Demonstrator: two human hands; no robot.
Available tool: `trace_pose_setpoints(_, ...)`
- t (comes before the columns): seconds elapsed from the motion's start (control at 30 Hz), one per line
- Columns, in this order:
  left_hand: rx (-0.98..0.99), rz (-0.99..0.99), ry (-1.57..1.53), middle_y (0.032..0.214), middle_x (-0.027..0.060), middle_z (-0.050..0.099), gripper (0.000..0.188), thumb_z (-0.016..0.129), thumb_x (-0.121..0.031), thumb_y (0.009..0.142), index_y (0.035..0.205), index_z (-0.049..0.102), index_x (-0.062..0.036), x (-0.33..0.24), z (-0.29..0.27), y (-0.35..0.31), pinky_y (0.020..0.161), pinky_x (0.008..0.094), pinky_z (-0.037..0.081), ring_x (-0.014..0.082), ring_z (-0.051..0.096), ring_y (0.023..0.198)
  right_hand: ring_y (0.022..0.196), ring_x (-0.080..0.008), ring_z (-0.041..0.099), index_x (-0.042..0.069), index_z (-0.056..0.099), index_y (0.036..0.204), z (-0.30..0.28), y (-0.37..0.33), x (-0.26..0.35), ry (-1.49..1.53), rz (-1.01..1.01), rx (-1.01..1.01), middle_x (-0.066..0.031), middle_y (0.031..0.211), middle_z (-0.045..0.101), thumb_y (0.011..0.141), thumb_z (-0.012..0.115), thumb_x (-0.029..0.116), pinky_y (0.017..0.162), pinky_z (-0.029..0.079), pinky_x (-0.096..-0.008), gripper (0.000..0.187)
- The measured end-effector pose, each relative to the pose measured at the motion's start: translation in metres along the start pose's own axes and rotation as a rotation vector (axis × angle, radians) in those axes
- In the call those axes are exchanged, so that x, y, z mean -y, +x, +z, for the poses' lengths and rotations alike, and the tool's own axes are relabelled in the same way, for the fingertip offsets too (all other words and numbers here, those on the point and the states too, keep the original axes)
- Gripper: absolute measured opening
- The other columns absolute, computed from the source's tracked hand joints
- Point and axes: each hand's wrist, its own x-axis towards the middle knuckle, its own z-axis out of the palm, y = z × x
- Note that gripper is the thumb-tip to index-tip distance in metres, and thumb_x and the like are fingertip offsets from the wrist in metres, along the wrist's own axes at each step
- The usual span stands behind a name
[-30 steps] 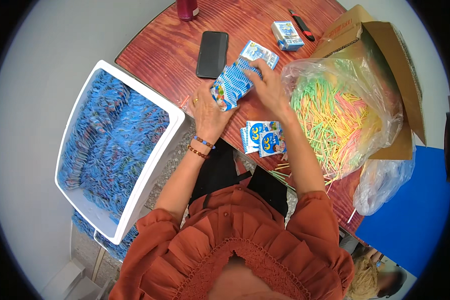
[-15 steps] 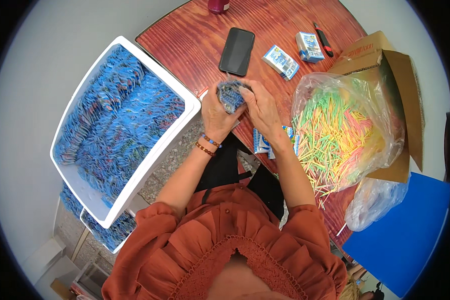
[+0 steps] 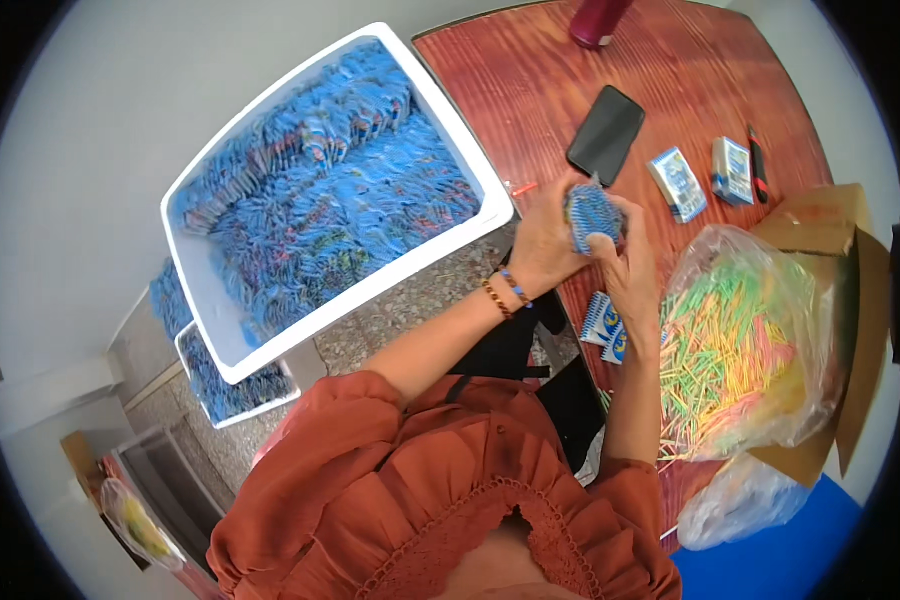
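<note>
Both my hands are closed around a stack of small blue packets (image 3: 592,216), its ridged edges facing up above the table's near edge. My left hand (image 3: 545,240) wraps its left side. My right hand (image 3: 630,275) grips the other side, thumb lying against the lower edge. To the left stands a white tub (image 3: 205,305) filled with rows of similar blue packets (image 3: 340,200). Beside my right wrist, loose blue-and-white packets (image 3: 604,322) lie on the table. A black phone (image 3: 606,136) lies just beyond the held stack.
On the red-brown wooden table (image 3: 510,90) are two packet stacks (image 3: 678,185), a red-black cutter (image 3: 757,170) and a dark red bottle (image 3: 598,25). A carton (image 3: 870,290) at right holds a clear bag of coloured sticks (image 3: 720,370). A smaller white tub (image 3: 255,412) sits lower left.
The view has swung, so tub and table sit differently in it. My hands have turned the packet stack and still hold it.
</note>
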Motion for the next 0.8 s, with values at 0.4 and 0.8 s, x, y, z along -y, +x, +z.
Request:
trace_pose_setpoints(0.4,0.045,-0.047,-0.059,0.126,0.0226,0.052,0.102,0.078,-0.019,0.072,0.144,0.011,0.0049,0.014,0.024,0.010,0.101,0.0428,0.041,0.0392,0.052,0.117,0.091,-0.0247,0.063,-0.002,0.055,0.118,0.000,0.018,-0.019,-0.358,-0.051,-0.225,-0.0169,0.101,0.064,0.084,0.071,0.022,0.080,0.049,-0.0353,0.045)
trace_pose_setpoints(0.8,0.082,-0.027,-0.082,0.126,0.0264,0.050,0.091,0.081,-0.014,0.070,0.139,0.024,0.0028,0.033,0.020,0.017,0.096,0.0396,0.045,0.0369,0.054,0.117,0.093,-0.0307,0.065,-0.003,0.051,0.120,-0.008,0.029,-0.026,-0.206,-0.013,-0.041,-0.0214,0.100,0.064,0.077,0.075,0.031,0.079,0.049,-0.0389,0.059)
